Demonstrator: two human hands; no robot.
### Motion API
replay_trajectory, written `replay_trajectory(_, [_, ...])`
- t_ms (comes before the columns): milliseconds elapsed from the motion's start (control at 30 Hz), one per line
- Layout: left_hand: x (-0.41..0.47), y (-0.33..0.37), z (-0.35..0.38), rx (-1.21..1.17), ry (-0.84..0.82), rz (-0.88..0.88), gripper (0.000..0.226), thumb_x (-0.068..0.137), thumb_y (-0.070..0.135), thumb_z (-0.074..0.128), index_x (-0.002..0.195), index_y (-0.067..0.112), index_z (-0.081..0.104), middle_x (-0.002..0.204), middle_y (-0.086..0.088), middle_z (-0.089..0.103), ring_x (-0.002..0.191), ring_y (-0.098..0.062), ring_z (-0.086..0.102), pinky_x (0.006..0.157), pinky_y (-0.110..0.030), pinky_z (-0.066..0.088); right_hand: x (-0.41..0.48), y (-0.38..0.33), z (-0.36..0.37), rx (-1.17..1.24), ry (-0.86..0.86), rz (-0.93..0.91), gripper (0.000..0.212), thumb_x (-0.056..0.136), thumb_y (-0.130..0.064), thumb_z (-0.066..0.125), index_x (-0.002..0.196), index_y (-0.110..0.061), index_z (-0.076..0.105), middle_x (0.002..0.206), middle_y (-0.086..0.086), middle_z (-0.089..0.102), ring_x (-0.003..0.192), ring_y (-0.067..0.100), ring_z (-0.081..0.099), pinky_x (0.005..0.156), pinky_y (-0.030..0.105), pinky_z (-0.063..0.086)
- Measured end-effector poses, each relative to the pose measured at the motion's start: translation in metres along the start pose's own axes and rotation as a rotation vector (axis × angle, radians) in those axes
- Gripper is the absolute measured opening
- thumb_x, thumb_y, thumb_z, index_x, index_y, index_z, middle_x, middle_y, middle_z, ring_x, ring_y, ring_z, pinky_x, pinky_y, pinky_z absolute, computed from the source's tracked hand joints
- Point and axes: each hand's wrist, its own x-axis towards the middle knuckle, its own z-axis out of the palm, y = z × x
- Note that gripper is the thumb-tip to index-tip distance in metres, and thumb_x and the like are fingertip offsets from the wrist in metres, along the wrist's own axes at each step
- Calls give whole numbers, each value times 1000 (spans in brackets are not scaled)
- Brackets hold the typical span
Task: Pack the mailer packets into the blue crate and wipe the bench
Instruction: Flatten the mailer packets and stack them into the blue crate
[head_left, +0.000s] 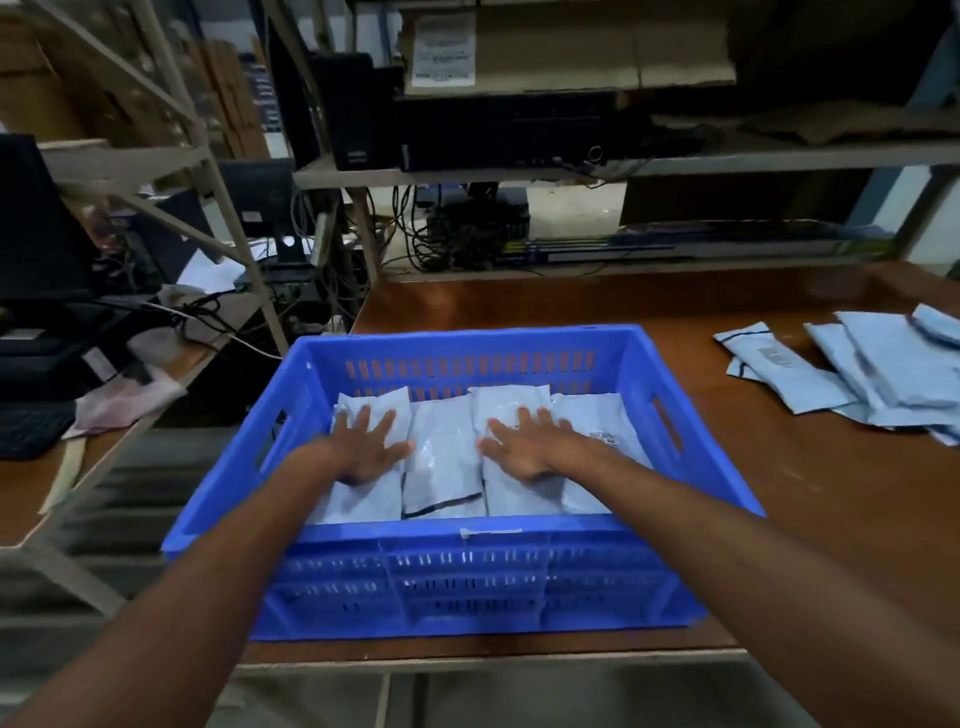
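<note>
A blue slotted crate (467, 540) stands on the brown bench near its front left corner. Several pale grey mailer packets (441, 457) lie side by side inside it. My left hand (363, 447) rests flat, fingers spread, on the leftmost packet. My right hand (530, 441) lies flat with fingers apart on a packet right of the middle. Neither hand grips anything. A loose pile of more mailer packets (872, 374) lies on the bench at the far right.
The brown bench (779, 493) runs from behind the crate to the right. Metal shelving (727, 161) with boxes, cables and electronics stands behind it. At the left, a second desk (31, 488) holds a keyboard, papers and dark equipment. A gap separates the two tables.
</note>
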Motion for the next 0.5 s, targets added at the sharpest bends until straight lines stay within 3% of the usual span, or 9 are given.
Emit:
replay_trajectory(67, [1, 13, -14, -32, 226, 68, 94, 85, 83, 9, 158, 25, 8, 165, -10, 8, 149, -37, 12, 117, -56, 21, -13, 13, -22, 66, 258, -52, 60, 101, -56, 25, 151, -24, 32, 159, 14, 23, 148, 35, 17, 116, 57, 12])
replay_trajectory(133, [3, 41, -33, -85, 409, 194, 107, 76, 90, 9, 153, 18, 27, 155, -15, 32, 139, -37, 34, 110, -53, 34, -29, 40, -50, 98, 621, -89, 43, 96, -40, 46, 133, -18, 54, 138, 10, 53, 132, 31, 45, 110, 48, 30])
replay_trajectory(200, [-2, 87, -51, -165, 524, 308, 82, 89, 72, 38, 148, 15, 37, 149, -17, 42, 132, -38, 42, 107, -52, 39, -45, 80, -76, 144, 821, -85, 36, 89, -28, 54, 123, -20, 61, 127, 3, 63, 119, 26, 57, 106, 41, 36])
replay_trajectory(300, [-12, 177, -75, -221, 653, 482, 58, 95, 45, 56, 144, 15, 43, 142, -15, 46, 127, -38, 45, 105, -48, 40, -69, 161, -91, 199, 895, 31, 36, 89, -28, 53, 123, -22, 63, 125, 3, 66, 115, 25, 59, 104, 40, 39])
replay_trajectory(400, [-13, 280, -90, -212, 628, 588, 58, 95, 43, 57, 145, 18, 42, 142, -15, 46, 126, -38, 45, 105, -48, 39, -95, 253, -74, 224, 898, 195, 29, 90, -27, 57, 117, -19, 66, 118, 10, 68, 107, 32, 62, 95, 43, 47])
replay_trajectory(500, [-3, 386, -91, -159, 540, 615, 59, 93, 50, 55, 144, 22, 42, 144, -12, 45, 129, -36, 45, 106, -50, 40, -116, 347, -33, 291, 741, 359, 29, 91, -26, 60, 118, -20, 67, 124, 13, 66, 110, 33, 61, 95, 40, 49])
